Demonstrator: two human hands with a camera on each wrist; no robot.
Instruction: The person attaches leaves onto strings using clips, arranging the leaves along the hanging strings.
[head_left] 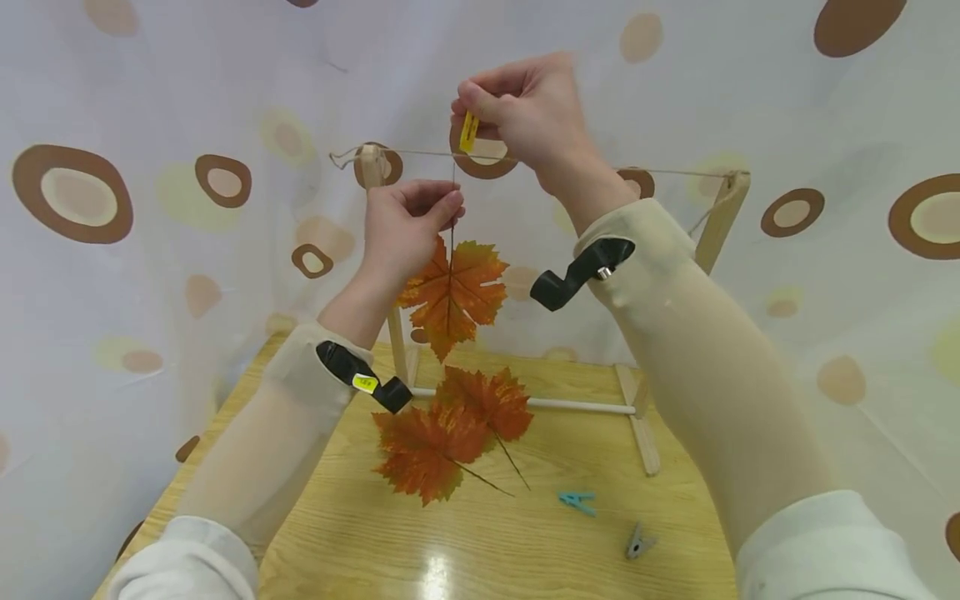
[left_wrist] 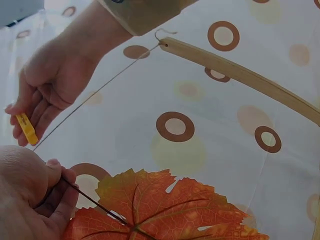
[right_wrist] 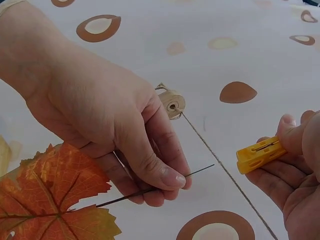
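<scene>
My left hand (head_left: pixel 408 221) pinches the thin dark stem of an orange maple leaf (head_left: pixel 454 292), which hangs below the fingers. In the right wrist view the stem's tip (right_wrist: pixel 207 167) reaches up close to a twine line (right_wrist: pixel 220 162). Above the twine, my right hand (head_left: pixel 536 108) grips a yellow clothespin (right_wrist: pixel 260 154) between thumb and fingers, its free end pointing at the twine. Two more orange-red leaves (head_left: pixel 427 446) lie overlapping on the table beneath, their stems pointing toward the front right.
The twine runs between two wooden posts (head_left: pixel 720 221), joined low down by a white rod (head_left: pixel 581 406). A blue clothespin (head_left: pixel 577 501) and a grey clothespin (head_left: pixel 639 543) lie on the wooden table (head_left: pixel 360 542). A white spotted curtain (head_left: pixel 847 333) hangs behind.
</scene>
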